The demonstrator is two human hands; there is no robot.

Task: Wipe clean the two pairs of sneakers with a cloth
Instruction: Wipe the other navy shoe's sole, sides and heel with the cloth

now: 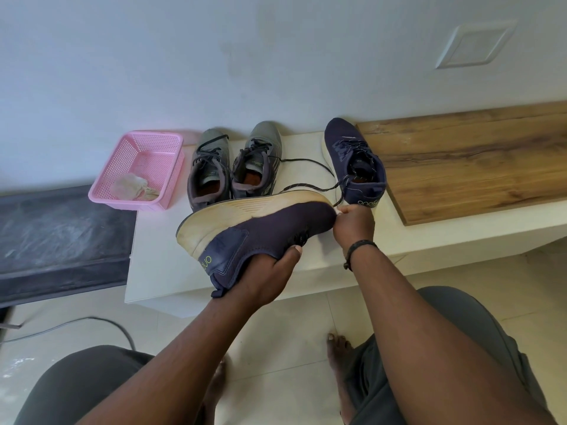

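Note:
My left hand grips a navy sneaker by its heel opening and holds it on its side above the white bench, yellowed sole turned away from me. My right hand is curled at the sneaker's toe, and a small whitish bit of cloth shows at its fingertips. The other navy sneaker stands upright behind it, laces trailing loose. A grey pair stands side by side at the back of the bench.
A pink mesh basket with a crumpled beige cloth sits at the bench's left end. A wooden board covers the right part. A black slab lies left. A cable runs over the tiled floor by my knees.

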